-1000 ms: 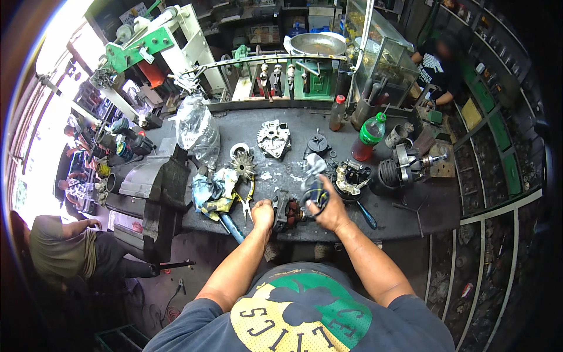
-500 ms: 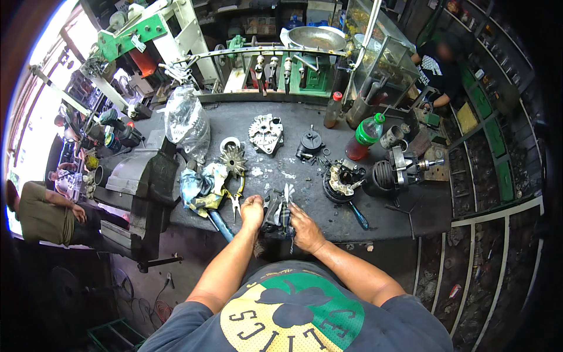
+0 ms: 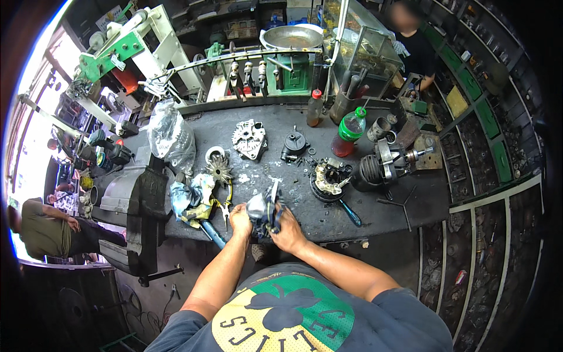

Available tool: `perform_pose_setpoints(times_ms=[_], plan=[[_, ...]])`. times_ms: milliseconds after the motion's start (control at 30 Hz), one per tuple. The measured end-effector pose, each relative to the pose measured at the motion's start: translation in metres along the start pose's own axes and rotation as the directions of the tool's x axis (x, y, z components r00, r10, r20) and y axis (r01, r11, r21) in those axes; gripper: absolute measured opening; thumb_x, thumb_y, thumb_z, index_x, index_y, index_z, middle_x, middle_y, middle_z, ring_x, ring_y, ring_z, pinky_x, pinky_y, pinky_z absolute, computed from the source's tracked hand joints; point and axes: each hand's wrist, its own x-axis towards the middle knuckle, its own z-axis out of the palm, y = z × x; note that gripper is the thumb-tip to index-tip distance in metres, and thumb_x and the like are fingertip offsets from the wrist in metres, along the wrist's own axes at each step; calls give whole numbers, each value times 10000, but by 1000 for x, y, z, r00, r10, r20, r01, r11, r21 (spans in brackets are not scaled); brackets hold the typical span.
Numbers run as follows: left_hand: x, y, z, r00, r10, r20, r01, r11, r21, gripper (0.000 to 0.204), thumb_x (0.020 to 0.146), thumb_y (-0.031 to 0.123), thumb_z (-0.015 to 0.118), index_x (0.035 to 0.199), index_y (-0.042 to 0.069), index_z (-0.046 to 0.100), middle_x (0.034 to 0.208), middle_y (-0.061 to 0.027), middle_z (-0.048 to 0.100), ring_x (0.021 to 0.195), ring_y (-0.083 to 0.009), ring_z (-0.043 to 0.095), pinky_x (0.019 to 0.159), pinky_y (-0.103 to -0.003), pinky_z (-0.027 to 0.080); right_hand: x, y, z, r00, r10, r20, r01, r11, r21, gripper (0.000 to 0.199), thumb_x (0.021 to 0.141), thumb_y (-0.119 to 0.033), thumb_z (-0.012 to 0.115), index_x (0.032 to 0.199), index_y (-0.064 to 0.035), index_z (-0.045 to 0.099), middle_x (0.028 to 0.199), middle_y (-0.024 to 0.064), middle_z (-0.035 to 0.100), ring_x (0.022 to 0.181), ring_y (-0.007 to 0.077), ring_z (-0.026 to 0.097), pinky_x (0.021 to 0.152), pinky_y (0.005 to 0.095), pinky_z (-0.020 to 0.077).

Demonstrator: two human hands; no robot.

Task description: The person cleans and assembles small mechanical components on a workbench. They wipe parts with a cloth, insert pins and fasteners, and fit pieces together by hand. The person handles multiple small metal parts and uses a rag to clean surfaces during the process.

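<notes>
At the near edge of the bench, both my hands are closed on a bunched dark checked rag (image 3: 271,218). My left hand (image 3: 240,220) grips its left side, and my right hand (image 3: 288,233) presses its fingers into the right side. A pale grey, shiny patch shows between the hands; whether it is cloth or a part wrapped inside, I cannot tell. Just left of my left hand lie yellow-handled pliers (image 3: 226,214). Beyond them sit a star-shaped metal rotor (image 3: 219,169) and a silver alternator housing (image 3: 249,139). A blue-and-yellow stained cloth (image 3: 193,199) lies further left.
Right of my hands are a round stator assembly (image 3: 329,180), a blue-handled screwdriver (image 3: 350,213), a black round cover (image 3: 295,144) and a green-capped bottle (image 3: 350,132). A large vise (image 3: 132,202) stands left. A T-shaped wrench (image 3: 402,204) lies right. Two people are nearby, one on each side.
The rag has been lifted and bunched up between my hands, showing more of its grey part. My right hand has turned and closed round it. The whole view has shifted slightly.
</notes>
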Motion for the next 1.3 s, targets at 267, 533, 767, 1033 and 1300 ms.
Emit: perform_pose_setpoints(times_ms=[267,533,767,1033,1300], plan=[[5,-1,0,998,-6,66,11,997,-78,148,1038,140,702,1031,16,783,939,-41,780,817,-142,683,786,-293,552,36,-7,-3,783,545,301,-615,750,242,477,986,-166,645,1437,-11,631,1524,313,608,1461,506,544,1199,595,467],[-43,58,34,1000,-1,15,-4,955,295,221,1038,224,701,1021,22,790,882,-10,732,796,-122,620,760,-310,508,-64,21,-74,940,207,270,-241,966,99,499,775,1,748,1273,35,722,1428,279,683,1385,470,631,1214,499,501],[-37,56,28,999,52,8,-51,930,364,230,1037,215,681,1054,18,798,955,-36,770,873,-151,661,845,-323,530,15,-2,-34,884,369,286,-408,909,89,572,1004,-254,647,1509,-1,562,1524,338,556,1425,506,542,1209,553,441],[-47,68,37,1000,-10,-9,13,935,355,208,1035,205,678,1014,31,790,954,-37,775,873,-142,666,840,-319,530,-26,7,-38,936,176,305,-197,980,39,383,942,-98,703,1305,24,712,1613,300,529,1484,416,554,1246,518,441],[-43,59,35,1000,6,26,-15,936,352,230,1038,207,672,1033,14,798,910,-33,773,844,-144,673,825,-319,535,18,41,9,905,381,190,-404,909,99,430,1167,-289,441,1142,28,729,984,248,793,908,468,739,817,530,558]])
